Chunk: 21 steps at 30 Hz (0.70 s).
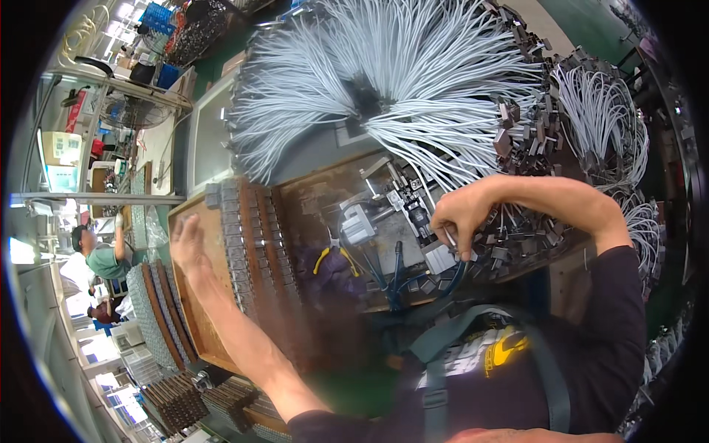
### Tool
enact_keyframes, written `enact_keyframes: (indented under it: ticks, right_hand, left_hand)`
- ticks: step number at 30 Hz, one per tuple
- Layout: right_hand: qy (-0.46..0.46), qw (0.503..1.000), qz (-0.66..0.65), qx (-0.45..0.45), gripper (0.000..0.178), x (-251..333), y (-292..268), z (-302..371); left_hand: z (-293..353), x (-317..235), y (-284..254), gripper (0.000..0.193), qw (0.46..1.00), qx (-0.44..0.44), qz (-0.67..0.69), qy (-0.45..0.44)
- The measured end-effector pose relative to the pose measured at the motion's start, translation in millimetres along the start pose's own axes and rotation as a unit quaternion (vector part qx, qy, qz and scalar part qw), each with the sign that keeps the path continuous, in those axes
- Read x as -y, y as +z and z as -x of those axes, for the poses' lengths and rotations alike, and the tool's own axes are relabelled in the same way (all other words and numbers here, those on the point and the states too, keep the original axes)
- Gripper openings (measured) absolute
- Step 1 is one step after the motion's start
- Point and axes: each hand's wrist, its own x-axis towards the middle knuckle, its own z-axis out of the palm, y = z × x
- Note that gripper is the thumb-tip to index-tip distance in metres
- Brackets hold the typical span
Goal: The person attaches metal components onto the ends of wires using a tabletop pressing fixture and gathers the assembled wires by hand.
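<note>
My right hand (467, 214) is bent over a small metal bench machine (410, 210), its fingers pinched on a white cable (450, 238). The cable's end is hidden by the fingers. A white boxy cylinder (358, 224) is fixed to the machine's left side, and a pale block (440, 258) sits just below my fingers. Far to the left, my left hand (189, 240) reaches over the side of a wooden tray (198, 299), slightly blurred, fingers apart with nothing visible in them. Beside it, rows of grey metal connector pieces (238, 244) stand in the tray.
A large fan of white cables (399, 59) spreads behind the machine, with dark connectors (509, 129) at its right. Yellow-handled pliers (334, 255) lie near blue tubing (397, 277). More cable bundles (594, 111) hang at right. A co-worker (103, 255) is at far left.
</note>
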Motion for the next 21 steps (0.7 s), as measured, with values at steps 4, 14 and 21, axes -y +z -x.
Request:
enact_keyframes:
  ticks: [4, 14, 21]
  right_hand:
    - [-0.042, 0.946, 0.26, -0.189, 0.049, 9.5, 27.2, -3.4]
    - [-0.18, 0.915, 0.105, -0.345, 0.046, 25.2, 23.3, -1.2]
    - [-0.171, 0.928, 0.072, -0.324, 0.044, 27.1, 25.3, -9.9]
  left_hand:
    - [113.9, -60.4, 61.8, 0.045, 0.982, 0.114, -0.018, 0.15]
    - [305.2, 82.3, 138.8, 0.055, 0.874, 0.48, -0.055, 0.059]
    - [309.7, 98.6, 123.7, 0.067, 0.869, 0.477, 0.03, -0.13]
